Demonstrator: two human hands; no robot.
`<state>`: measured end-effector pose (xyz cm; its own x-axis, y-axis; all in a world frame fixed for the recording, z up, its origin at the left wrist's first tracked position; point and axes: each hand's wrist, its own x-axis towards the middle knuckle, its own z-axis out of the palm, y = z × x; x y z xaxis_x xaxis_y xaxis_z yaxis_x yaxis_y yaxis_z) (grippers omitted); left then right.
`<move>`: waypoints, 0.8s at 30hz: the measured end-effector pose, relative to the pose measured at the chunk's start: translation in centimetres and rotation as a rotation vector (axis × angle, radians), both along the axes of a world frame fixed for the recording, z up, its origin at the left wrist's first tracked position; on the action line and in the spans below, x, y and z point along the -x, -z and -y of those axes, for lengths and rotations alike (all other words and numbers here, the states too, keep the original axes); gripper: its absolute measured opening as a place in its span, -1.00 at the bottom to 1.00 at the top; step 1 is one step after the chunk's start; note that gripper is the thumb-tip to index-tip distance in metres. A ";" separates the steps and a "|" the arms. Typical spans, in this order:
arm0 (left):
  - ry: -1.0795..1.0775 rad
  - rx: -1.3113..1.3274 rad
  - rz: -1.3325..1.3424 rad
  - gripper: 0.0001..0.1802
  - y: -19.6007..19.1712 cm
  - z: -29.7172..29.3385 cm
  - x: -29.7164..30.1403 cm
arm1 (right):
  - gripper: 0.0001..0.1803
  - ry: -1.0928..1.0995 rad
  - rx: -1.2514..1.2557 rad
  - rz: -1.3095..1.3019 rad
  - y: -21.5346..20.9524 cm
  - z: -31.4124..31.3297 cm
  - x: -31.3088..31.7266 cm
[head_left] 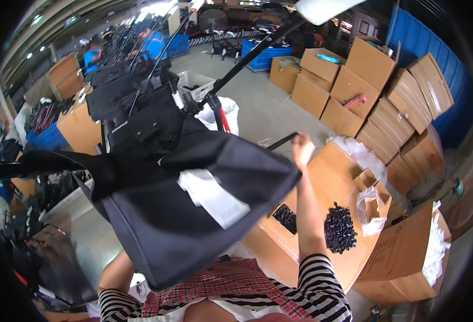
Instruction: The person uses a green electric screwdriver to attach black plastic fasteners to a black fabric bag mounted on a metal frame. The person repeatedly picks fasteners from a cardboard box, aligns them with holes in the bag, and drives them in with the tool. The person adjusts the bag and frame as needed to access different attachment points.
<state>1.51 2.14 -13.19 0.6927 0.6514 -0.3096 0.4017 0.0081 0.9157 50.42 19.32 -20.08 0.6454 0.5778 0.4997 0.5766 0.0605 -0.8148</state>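
A large black fabric piece point(247, 166) is spread in front of me, with several white labels point(215, 198) attached to its face. My right hand point(302, 149) is raised past its right corner, fingers closed on a narrow black strap point(282, 141). The forearm below passes beside the fabric's right edge. My left forearm point(119, 275) goes under the fabric's lower left side, which hides my left hand. Behind the fabric, a black frame tube point(247, 56) rises toward the upper right.
On the right, a cardboard surface point(279, 263) bears a heap of small black parts point(340, 228). Beside it stands an open carton point(397, 263) with white material. Cardboard boxes point(354, 86) are stacked farther back. Black fabric goods point(123, 96) lie ahead; people in blue point(153, 43) are beyond.
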 end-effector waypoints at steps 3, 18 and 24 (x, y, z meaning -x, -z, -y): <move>0.012 0.070 -0.121 -0.35 6.3 2.1 1.6 | -0.41 0.102 0.875 0.401 10.9 -2.7 -12.2; -0.731 0.160 -0.187 -0.15 17.2 22.3 12.1 | -0.20 -1.019 0.573 -0.452 8.4 -8.6 34.4; -0.708 0.137 -0.167 -0.15 21.8 19.7 15.1 | -0.07 -1.716 0.679 -0.669 5.3 1.6 56.6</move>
<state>-13.59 -17.57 -35.01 0.0574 0.8730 -0.4844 0.3918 0.4265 0.8152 -6.16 17.75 -25.36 -0.7521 0.6538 -0.0828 -0.0999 -0.2374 -0.9663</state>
